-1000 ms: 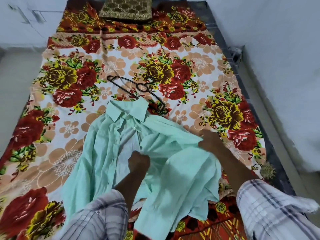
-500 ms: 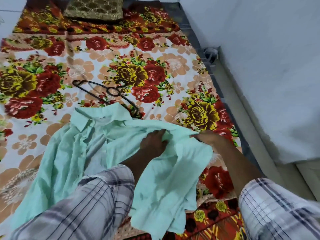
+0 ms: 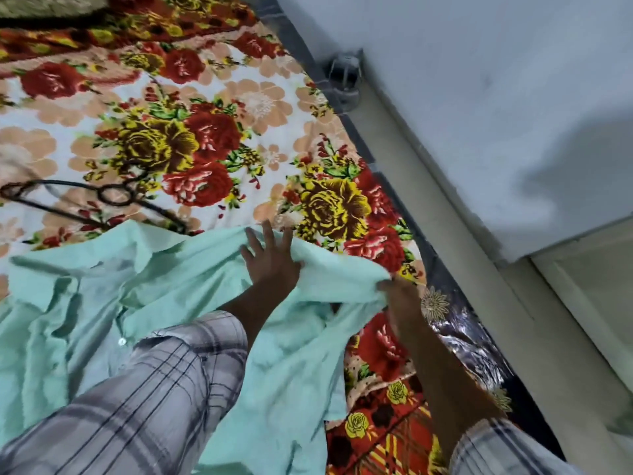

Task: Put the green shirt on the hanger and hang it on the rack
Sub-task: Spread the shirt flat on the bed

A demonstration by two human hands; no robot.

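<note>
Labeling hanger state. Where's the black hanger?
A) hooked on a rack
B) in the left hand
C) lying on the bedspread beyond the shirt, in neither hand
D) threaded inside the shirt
C: the hanger lies on the floral bedspread past the green shirt, while the left hand presses flat on the shirt and the right hand pinches its edge.

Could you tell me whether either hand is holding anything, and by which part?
The right hand grips the green shirt by a bunched edge; the left hand rests flat on it.
</note>
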